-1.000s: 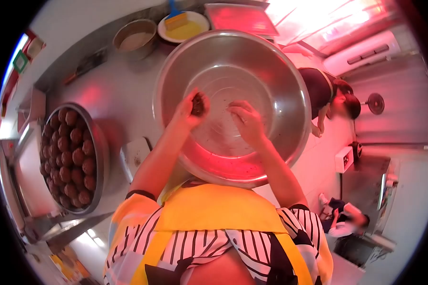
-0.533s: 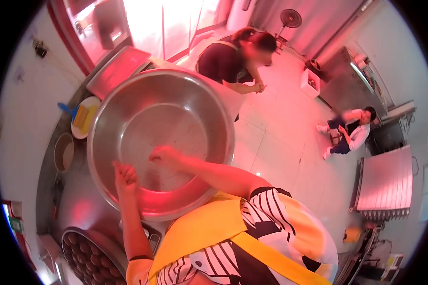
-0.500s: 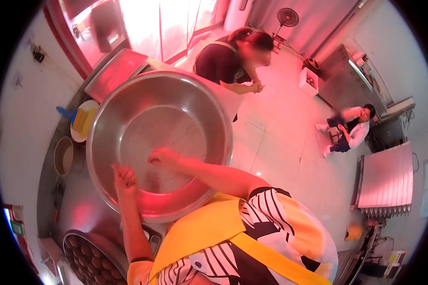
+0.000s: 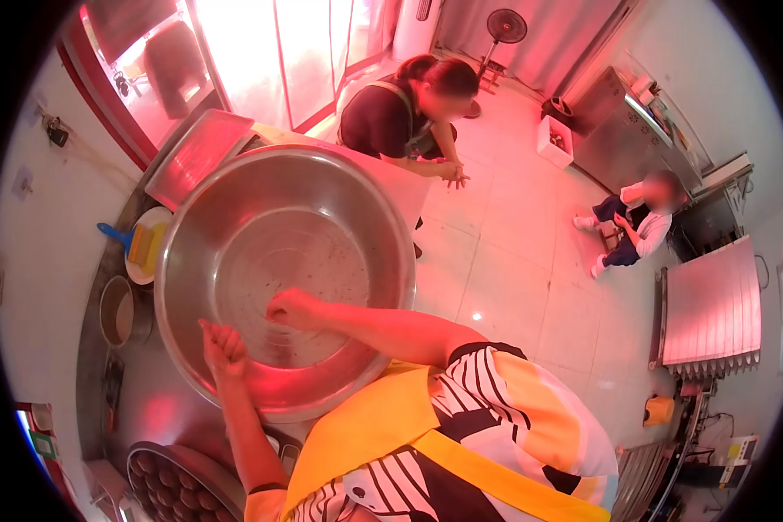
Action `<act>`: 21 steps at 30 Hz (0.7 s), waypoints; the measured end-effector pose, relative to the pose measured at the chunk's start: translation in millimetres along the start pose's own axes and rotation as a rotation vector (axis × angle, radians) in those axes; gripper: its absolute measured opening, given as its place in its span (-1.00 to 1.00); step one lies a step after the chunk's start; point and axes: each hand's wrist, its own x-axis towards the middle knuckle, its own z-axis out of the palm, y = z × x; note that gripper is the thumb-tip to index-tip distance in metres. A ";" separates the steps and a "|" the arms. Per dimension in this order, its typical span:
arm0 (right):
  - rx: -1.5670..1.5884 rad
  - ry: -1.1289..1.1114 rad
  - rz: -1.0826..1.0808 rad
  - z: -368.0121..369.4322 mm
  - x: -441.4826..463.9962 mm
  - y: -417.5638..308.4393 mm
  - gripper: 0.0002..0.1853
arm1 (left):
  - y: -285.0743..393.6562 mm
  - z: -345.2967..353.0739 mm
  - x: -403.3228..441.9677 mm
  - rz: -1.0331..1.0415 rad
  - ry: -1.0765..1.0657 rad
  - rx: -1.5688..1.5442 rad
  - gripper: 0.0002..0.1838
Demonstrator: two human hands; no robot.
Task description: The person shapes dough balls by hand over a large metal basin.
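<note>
Palm beneath left fingers apparently hidden

Curves as a grey metal counter from eleven o'clock round to seven, with a red sheen near seven. Bears the wide steel basin, taken here as the clock's centre. Carries a small round pan at nine, a dark flat tool at eight, and a large tub at seven, cut off by the lower edge of view. Lies under or beside a white plate at ten and a shallow tray at eleven; cannot tell which.
</note>
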 end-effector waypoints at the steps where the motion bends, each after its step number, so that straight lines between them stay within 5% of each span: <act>1: -0.002 -0.001 -0.010 1.3 0.4 2.7 -0.88 | 0.3 0.2 -0.2 -0.001 0.010 0.000 -0.47; 7: 0.082 -0.069 0.167 -4.3 -1.8 -12.5 -0.86 | 5.1 -15.4 9.8 -0.067 -0.123 -0.016 -0.48; 9: -0.057 -0.052 0.038 4.3 2.5 6.2 -0.86 | 11.4 -30.1 16.6 -0.129 -0.230 -0.036 -0.49; 18: -0.041 -0.128 0.087 3.6 -0.2 10.6 -0.82 | 2.6 -12.0 2.9 0.012 -0.057 0.099 -0.50; 21: -0.064 -0.110 0.104 1.9 -0.6 11.2 -0.81 | 4.6 -26.5 13.4 -0.038 -0.152 0.071 -0.49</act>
